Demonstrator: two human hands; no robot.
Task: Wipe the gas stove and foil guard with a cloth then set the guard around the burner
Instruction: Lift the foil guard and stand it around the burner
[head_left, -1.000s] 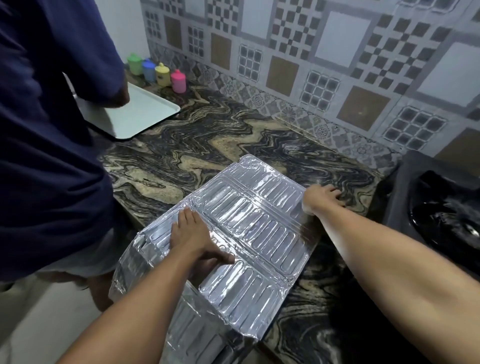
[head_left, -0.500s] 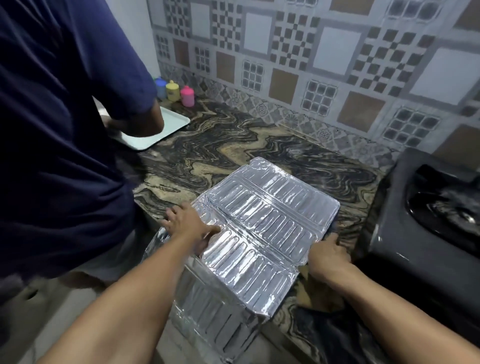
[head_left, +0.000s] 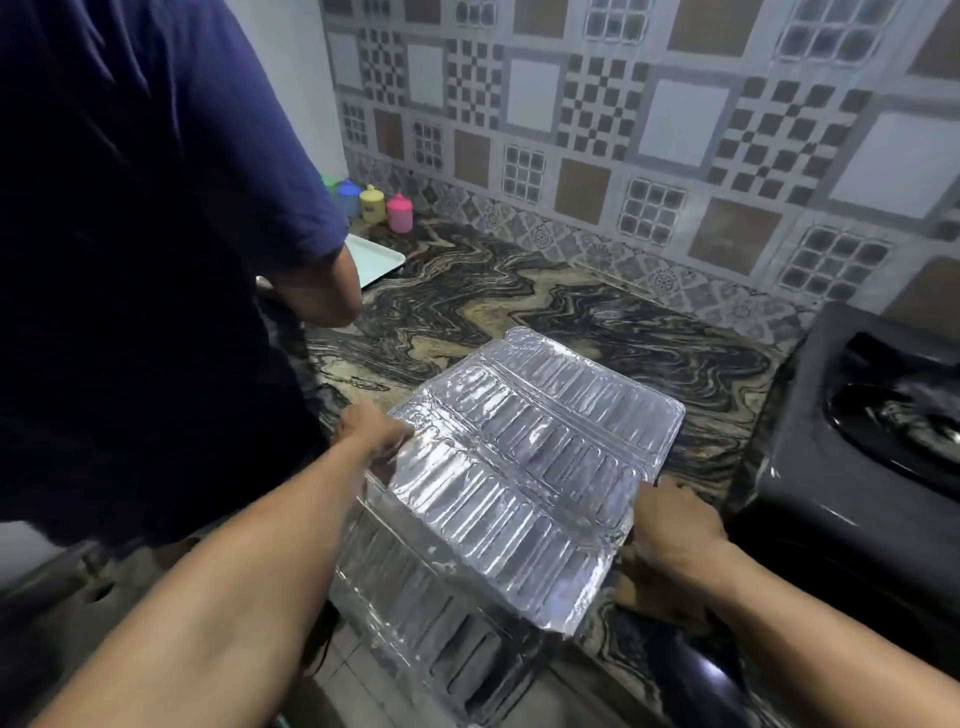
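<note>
A ribbed silver foil guard (head_left: 530, 467) lies partly folded on the marbled counter (head_left: 519, 306), with its near panel hanging over the front edge. My left hand (head_left: 371, 436) grips the guard's left edge. My right hand (head_left: 672, 525) holds its right edge, fingers tucked under the foil. The black gas stove (head_left: 852, 457) stands at the right, its burner (head_left: 914, 415) partly in view. No cloth is visible.
Another person in a dark blue shirt (head_left: 145, 249) stands close on the left, an arm over the counter. Behind are a white tray (head_left: 376, 257) and small coloured containers (head_left: 384, 208) against the patterned tile wall (head_left: 623, 130).
My right hand came back from the guard's far corner to its near right edge. My left hand slid from the top of the foil to its left edge. The guard's panels have folded closer together.
</note>
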